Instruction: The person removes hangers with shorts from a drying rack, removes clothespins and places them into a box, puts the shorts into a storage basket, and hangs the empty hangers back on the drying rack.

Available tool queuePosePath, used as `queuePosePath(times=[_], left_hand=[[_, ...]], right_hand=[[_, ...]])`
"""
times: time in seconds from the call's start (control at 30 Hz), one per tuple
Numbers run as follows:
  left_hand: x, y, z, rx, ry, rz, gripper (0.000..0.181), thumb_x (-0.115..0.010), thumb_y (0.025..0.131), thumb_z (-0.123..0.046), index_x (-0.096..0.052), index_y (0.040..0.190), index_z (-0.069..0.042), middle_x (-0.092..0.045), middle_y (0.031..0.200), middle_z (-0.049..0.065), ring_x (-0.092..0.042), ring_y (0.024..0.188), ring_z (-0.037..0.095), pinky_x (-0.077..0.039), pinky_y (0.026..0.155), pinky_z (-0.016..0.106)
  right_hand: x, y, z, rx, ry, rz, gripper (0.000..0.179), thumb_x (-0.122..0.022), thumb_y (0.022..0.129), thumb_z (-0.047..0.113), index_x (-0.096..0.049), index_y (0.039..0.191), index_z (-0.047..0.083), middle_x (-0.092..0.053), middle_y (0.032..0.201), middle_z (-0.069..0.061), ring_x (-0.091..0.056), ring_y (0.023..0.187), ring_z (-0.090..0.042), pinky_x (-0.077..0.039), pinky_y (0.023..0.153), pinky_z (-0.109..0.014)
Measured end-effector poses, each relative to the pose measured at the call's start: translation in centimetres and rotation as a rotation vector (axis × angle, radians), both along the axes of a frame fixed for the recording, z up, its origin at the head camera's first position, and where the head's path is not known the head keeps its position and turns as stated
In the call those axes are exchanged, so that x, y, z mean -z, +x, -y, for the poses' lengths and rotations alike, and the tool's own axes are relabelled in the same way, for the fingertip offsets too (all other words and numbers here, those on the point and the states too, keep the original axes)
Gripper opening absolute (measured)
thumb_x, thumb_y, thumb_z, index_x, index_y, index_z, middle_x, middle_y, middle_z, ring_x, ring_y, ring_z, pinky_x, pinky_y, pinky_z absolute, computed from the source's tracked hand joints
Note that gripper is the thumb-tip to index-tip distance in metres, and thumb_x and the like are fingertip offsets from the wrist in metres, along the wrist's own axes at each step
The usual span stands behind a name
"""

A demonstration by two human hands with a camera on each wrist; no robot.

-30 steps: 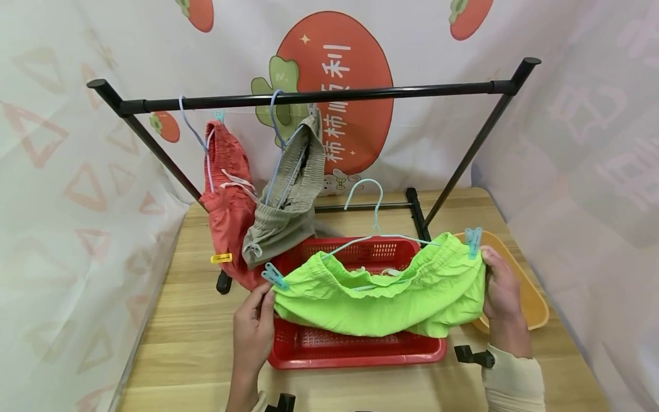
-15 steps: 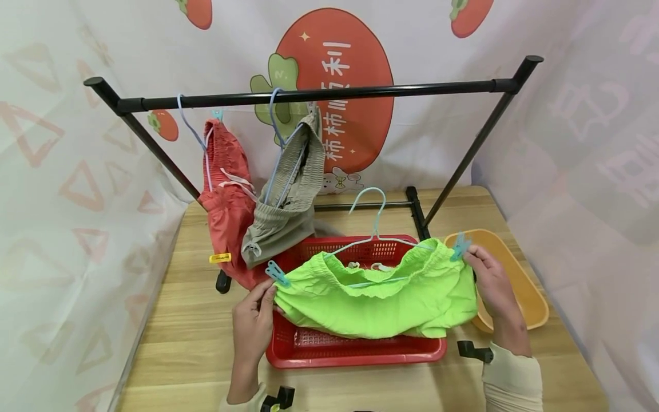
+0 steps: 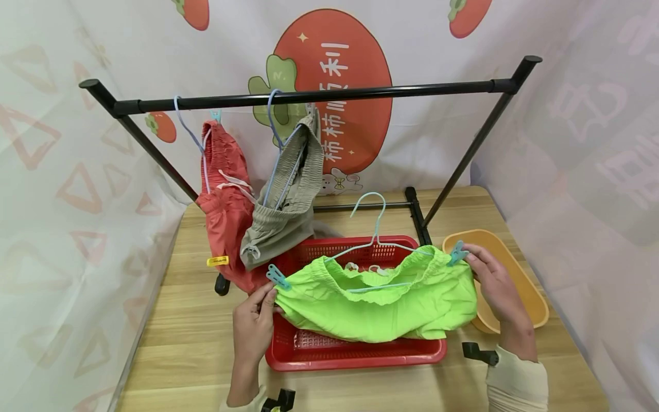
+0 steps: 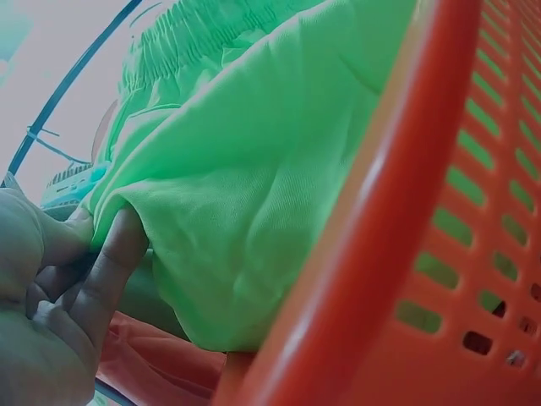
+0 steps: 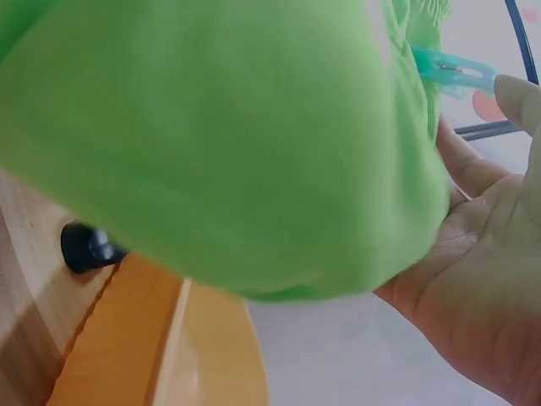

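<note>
Between left fingers (image 4: 113, 258), green shorts (image 3: 378, 317), right fingers (image 3: 481, 261) at opposite side.

from the head, the table (image 3: 175, 326) is viewed forward and down, far enough back for the rack (image 3: 360, 93) to fit. from the left wrist, the green garment (image 4: 237, 194) is seen close up past the rim of the red basket (image 4: 380, 194); from the right wrist, just as near, with the orange tray (image 5: 127, 321) beyond. the garment is shared by all three views, the basket by head and left wrist, the tray by head and right wrist.
</note>
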State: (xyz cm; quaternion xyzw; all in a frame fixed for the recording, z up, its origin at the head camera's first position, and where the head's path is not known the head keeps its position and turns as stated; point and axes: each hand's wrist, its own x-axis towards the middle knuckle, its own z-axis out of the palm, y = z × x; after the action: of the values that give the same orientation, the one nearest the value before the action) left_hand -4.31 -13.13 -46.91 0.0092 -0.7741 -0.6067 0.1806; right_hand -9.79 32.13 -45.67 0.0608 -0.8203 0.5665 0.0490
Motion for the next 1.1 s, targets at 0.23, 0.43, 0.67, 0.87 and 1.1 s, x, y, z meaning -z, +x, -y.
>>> queuePosePath(times=[0.23,0.43,0.67,0.87,1.1], left_hand=[[0.12,0.14,-0.13,-0.009,-0.044,-0.012,0.021,-0.065,0.099,0.004,-0.073,0.117,0.008,-0.074,0.097,0.015,-0.069,0.066,0.029,-0.057,0.057,0.03],[0.22,0.26,-0.15,-0.012,-0.052,-0.007,0.02,-0.065,0.099,0.003,-0.073,0.117,0.007,-0.075,0.098,0.013,-0.069,0.065,0.021,-0.057,0.057,0.031],[0.22,0.33,-0.12,-0.015,-0.052,-0.008,0.02,-0.065,0.099,0.003,-0.073,0.117,0.006,-0.075,0.096,0.012,-0.069,0.065,0.024,-0.056,0.054,0.031],[0.25,0.28,-0.1,-0.007,-0.051,-0.01,0.021,-0.065,0.099,0.003,-0.073,0.118,0.006,-0.075,0.095,0.012,-0.069,0.065,0.023,-0.056,0.055,0.03],[0.35,0.32,-0.13,-0.005,-0.052,-0.008,0.02,-0.065,0.099,0.003,-0.073,0.117,0.006,-0.074,0.095,0.012,-0.069,0.066,0.027,-0.057,0.056,0.03]], right_hand=[[0.06,-0.26,0.13,0.001,-0.028,-0.043,0.036,-0.042,0.113,0.016,-0.054,0.137,-0.007,-0.064,0.109,-0.004,-0.062,0.1,-0.011,-0.049,0.09,-0.018],[0.06,0.07,0.1,0.005,0.009,-0.059,0.029,-0.053,0.108,0.007,-0.058,0.133,-0.008,-0.063,0.12,0.004,-0.06,0.105,-0.009,-0.047,0.091,-0.015],[0.29,0.26,-0.08,-0.059,-0.013,-0.103,0.029,-0.058,0.101,-0.008,-0.058,0.13,-0.01,-0.063,0.123,0.003,-0.063,0.11,-0.009,-0.05,0.089,-0.017],[0.41,0.27,-0.23,-0.078,0.005,-0.104,0.03,-0.06,0.099,-0.009,-0.058,0.129,-0.009,-0.063,0.123,-0.001,-0.064,0.108,-0.008,-0.052,0.086,-0.018],[0.57,0.16,-0.48,-0.078,0.068,-0.101,0.034,-0.061,0.1,-0.007,-0.058,0.134,-0.009,-0.063,0.125,-0.003,-0.064,0.105,-0.004,-0.051,0.085,-0.016]])
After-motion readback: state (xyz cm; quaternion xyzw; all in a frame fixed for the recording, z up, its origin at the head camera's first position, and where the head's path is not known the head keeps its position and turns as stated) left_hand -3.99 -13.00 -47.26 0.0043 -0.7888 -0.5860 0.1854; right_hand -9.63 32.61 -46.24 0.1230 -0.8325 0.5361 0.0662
